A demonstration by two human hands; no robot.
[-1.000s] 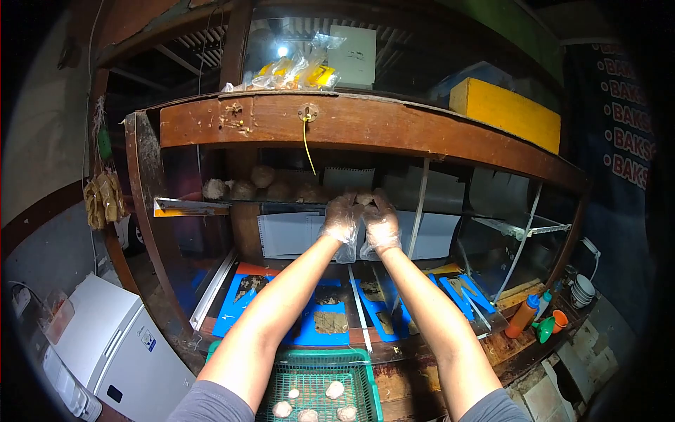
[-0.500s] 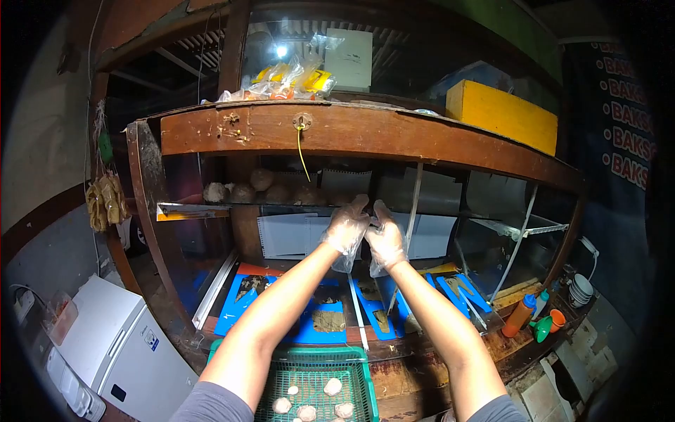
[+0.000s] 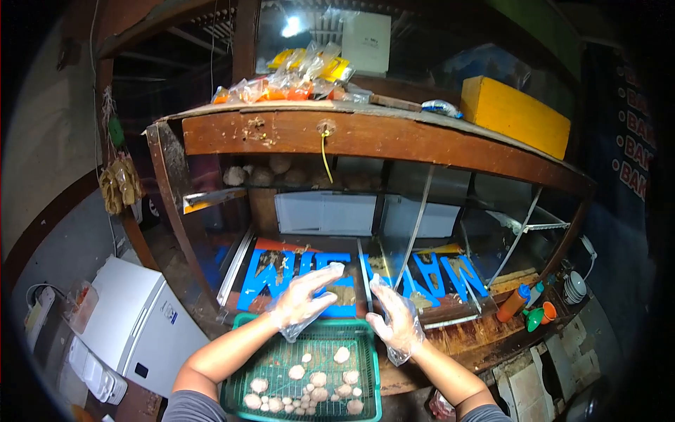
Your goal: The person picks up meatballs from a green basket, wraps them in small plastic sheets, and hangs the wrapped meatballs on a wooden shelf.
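Observation:
My left hand [image 3: 304, 301], in a clear plastic glove, is above the back edge of a green plastic basket [image 3: 374, 352]. Its fingers stretch forward and it holds nothing. My right hand [image 3: 398, 321], gloved the same way, is open and empty just beyond the basket's right back corner. Pale brown meatballs, big ones [image 3: 342, 354] and small ones [image 3: 306, 358], lie scattered on the basket's mesh floor, most of them toward the near side. Larger round balls [image 3: 280, 164] sit on the upper shelf inside the glass-fronted wooden cabinet [image 3: 394, 133], apart from both hands.
Plastic packets [image 3: 295, 81] and a yellow box [image 3: 517, 116] rest on the cabinet top. Blue lettering [image 3: 302, 271] covers its lower glass. An orange bottle [image 3: 513, 304] and a green funnel [image 3: 534, 319] stand on the right ledge. A white fridge [image 3: 140, 323] is at left.
Both hands have come down and back from in front of the shelf to the basket, and moved apart. The view has tilted down, showing more of the basket and its meatballs.

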